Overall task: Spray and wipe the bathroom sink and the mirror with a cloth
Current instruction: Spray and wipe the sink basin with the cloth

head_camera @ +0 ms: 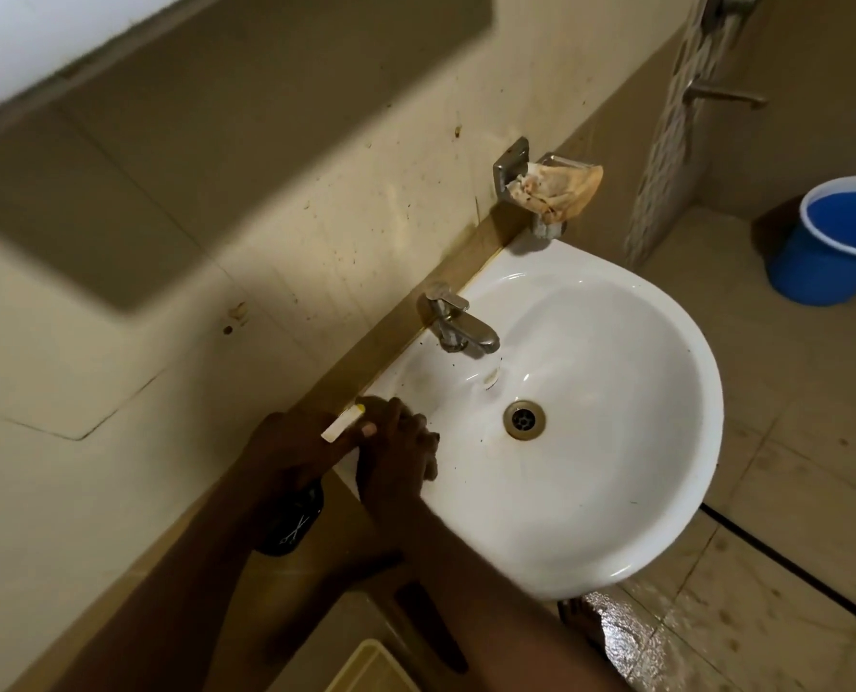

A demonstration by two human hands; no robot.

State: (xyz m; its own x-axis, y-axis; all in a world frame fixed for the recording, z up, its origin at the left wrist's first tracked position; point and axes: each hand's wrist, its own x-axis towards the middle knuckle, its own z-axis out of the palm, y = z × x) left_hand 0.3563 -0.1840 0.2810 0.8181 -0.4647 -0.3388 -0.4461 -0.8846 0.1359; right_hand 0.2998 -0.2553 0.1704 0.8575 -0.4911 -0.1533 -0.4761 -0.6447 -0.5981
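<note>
Sink [615, 442], white, at the frame's four o'clock, both hands on its nine o'clock rim. Left hand [291, 452] grips a dark spray bottle [291, 521]; its label is unreadable. Right hand [401, 457] rests curled, contents unclear.

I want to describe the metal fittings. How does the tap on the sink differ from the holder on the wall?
The tap stands on the sink rim, its spout reaching over the basin; the holder is fixed to the wall above the sink. The tap carries nothing; the holder has a stained cloth draped on it. Both are silver metal.
</note>
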